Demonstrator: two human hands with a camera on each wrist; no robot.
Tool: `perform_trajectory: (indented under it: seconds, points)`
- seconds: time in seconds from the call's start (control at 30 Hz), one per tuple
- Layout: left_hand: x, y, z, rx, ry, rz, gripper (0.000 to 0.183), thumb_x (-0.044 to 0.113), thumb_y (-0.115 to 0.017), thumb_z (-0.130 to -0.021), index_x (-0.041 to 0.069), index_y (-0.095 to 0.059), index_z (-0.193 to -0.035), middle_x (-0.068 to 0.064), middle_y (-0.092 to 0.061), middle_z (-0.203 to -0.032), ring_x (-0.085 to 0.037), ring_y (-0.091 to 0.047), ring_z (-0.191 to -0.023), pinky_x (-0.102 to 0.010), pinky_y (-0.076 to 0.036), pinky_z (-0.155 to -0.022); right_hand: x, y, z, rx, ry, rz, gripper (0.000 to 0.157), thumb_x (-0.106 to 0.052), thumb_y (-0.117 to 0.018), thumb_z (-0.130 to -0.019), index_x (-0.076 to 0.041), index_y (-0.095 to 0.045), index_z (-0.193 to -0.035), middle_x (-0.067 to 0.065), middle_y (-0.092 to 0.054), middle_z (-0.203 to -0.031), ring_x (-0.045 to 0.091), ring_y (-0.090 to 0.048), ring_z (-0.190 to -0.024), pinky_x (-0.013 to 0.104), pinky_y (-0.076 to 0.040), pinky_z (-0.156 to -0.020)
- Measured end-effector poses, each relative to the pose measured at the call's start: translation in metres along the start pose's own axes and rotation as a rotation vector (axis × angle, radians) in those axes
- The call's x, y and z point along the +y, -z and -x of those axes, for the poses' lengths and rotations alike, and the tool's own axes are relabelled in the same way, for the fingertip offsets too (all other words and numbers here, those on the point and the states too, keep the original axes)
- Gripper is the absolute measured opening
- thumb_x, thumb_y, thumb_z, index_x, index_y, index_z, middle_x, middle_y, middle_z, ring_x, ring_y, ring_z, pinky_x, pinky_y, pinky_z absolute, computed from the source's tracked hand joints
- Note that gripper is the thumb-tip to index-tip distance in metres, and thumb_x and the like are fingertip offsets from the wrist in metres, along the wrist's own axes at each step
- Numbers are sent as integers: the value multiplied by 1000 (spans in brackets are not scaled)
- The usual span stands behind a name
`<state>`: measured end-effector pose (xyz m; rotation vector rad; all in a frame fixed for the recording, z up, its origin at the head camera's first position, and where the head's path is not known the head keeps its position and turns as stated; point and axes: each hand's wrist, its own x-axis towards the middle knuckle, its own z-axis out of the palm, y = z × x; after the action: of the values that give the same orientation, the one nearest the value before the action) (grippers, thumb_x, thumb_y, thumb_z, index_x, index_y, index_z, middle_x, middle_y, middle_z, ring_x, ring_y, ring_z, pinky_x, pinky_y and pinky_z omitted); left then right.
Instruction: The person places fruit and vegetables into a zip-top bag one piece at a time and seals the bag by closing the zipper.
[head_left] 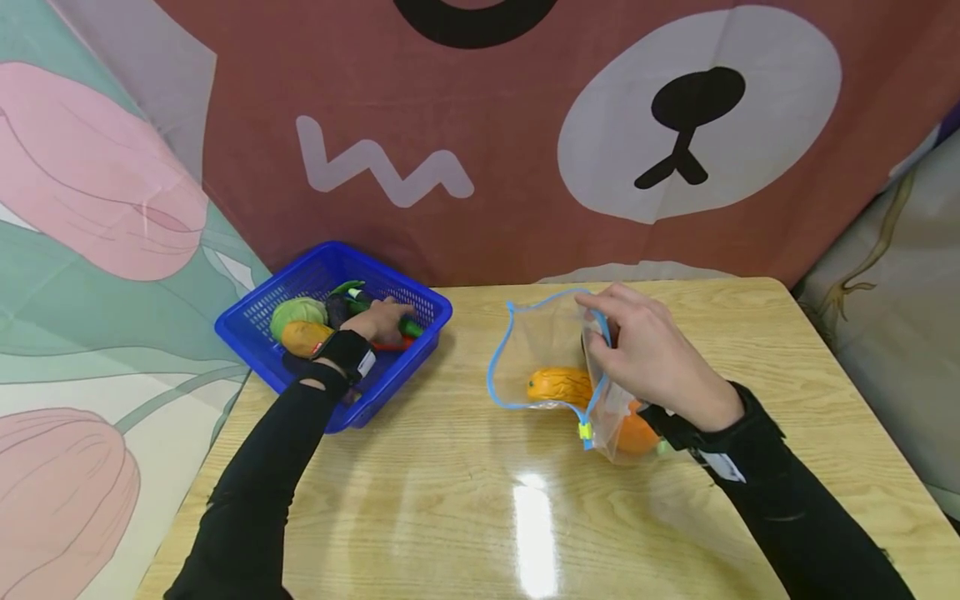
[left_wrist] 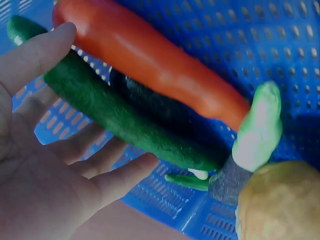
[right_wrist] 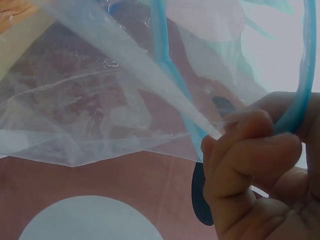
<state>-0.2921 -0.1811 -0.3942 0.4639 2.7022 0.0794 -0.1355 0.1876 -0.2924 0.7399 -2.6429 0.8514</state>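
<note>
My left hand (head_left: 381, 321) is inside the blue basket (head_left: 397, 400), close around a green cucumber (left_wrist: 110, 110). Its thumb lies across the cucumber's upper end in the left wrist view, while the other fingers extend loosely along the far side. Beside the cucumber is a long red pepper (left_wrist: 150, 62). My right hand (head_left: 637, 342) pinches the blue-edged rim of a clear zip bag (head_left: 543, 333), whose mouth gapes. Within the bag lie a wrinkled orange-yellow vegetable (head_left: 561, 385) and a rounder orange one (head_left: 636, 433), seen partly through the plastic.
The basket also holds a green cabbage (head_left: 296, 315), a yellow-brown vegetable (head_left: 303, 337) and a dark eggplant with a pale green cap (left_wrist: 259, 132). A yellow slider (head_left: 585, 431) sits on the bag's seal. Behind the wooden table (head_left: 435, 500) hangs a printed cloth (head_left: 510, 125).
</note>
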Motion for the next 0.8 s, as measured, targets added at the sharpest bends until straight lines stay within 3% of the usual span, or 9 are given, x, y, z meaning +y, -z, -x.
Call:
perform_trajectory:
  seconds: [0.17,0.4,0.63,0.8]
  points:
    - [3,-3,-1,32,-38,-15,45,10,-74,-70,12,-64,-115,-20,-51,-113,-41,-45,-110,-50,-40,-89,1,0,1,-1,-7,0,38,0,-58,-84,2,-61,-122,3,-56,-89,11,-40,-54,26,-35,-48]
    - [-5,-7,-2,165,-142,4,22,5,-75,-69,9,-68,-88,-12,-58,-90,-31,-53,-94,-43,-43,-84,2,1,2,8,7,0,37,1,-57,-84,2,-61,-121,2,-56,-88,11,-40,-54,26,-34,-47]
    - [-8,-3,6,369,-219,121,29,3,-72,-78,2,-67,-107,-16,-64,-101,-34,-58,-99,-48,-42,-89,2,0,3,16,6,1,38,2,-59,-82,2,-62,-120,3,-57,-89,11,-41,-54,26,-35,-47]
    - [-8,4,20,514,-204,180,31,6,-69,-85,-1,-62,-114,-20,-61,-107,-35,-57,-100,-47,-42,-88,3,0,3,8,4,-1,38,1,-58,-84,2,-61,-121,2,-56,-89,11,-41,-55,26,-35,-48]
